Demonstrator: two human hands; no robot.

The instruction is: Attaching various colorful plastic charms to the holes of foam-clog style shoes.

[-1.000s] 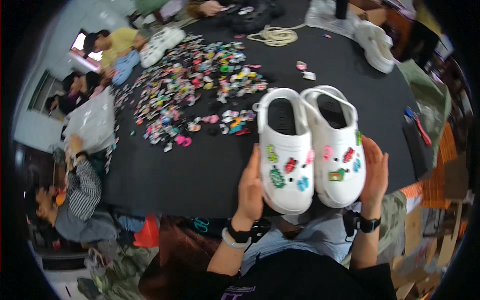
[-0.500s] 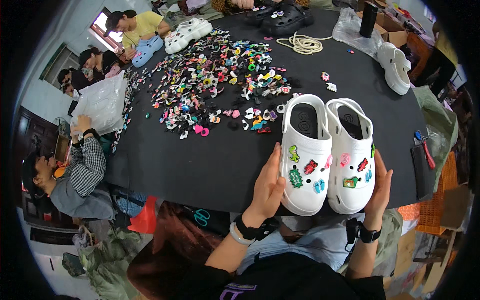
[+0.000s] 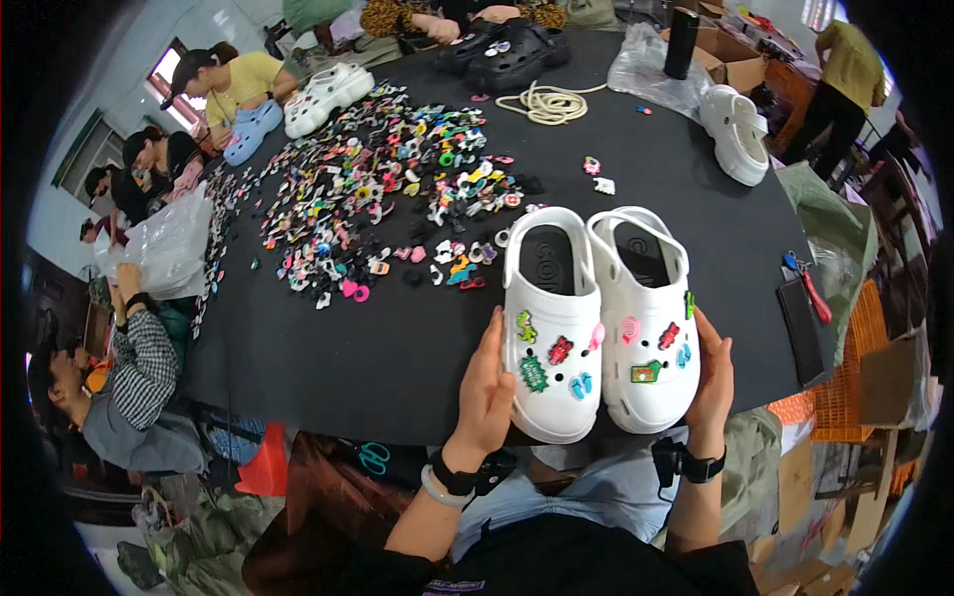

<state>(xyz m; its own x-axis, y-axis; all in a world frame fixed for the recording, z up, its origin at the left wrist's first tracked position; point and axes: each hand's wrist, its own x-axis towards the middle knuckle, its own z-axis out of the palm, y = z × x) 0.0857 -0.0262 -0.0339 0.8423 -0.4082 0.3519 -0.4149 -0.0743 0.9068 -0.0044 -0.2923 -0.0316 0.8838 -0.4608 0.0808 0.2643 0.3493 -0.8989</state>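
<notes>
White left clog (image 3: 553, 326) and right clog (image 3: 648, 348), flanked on both sides

From my remote seat I have the pair side by side at the near edge of the desk (image 3: 338, 382), right of centre, toes pointing to the near side. The left hand (image 3: 485, 397) lies against the left clog's outer side, fingers straight and thumb apart. The right hand (image 3: 712, 382) lies against the right clog's outer side, its fingers partly hidden from me. I see neither grip curled round anything; both are spread, with the pair between them. I cannot tell whether the soles rest on the desk.

Coloured charms dot both uppers, red and blue ones among them. Farther off to the left I see a wide charm pile (image 3: 368, 189); a pink charm (image 3: 591, 165) and a white charm (image 3: 604, 186) lie beyond the pair. Past those is a cream cord (image 3: 552, 106) in a coil, with black clogs (image 3: 517, 62) beyond it and another white clog (image 3: 735, 139) at far right. On the right, a red-handled tool (image 3: 817, 298) lies beside a dark case (image 3: 801, 333).
</notes>
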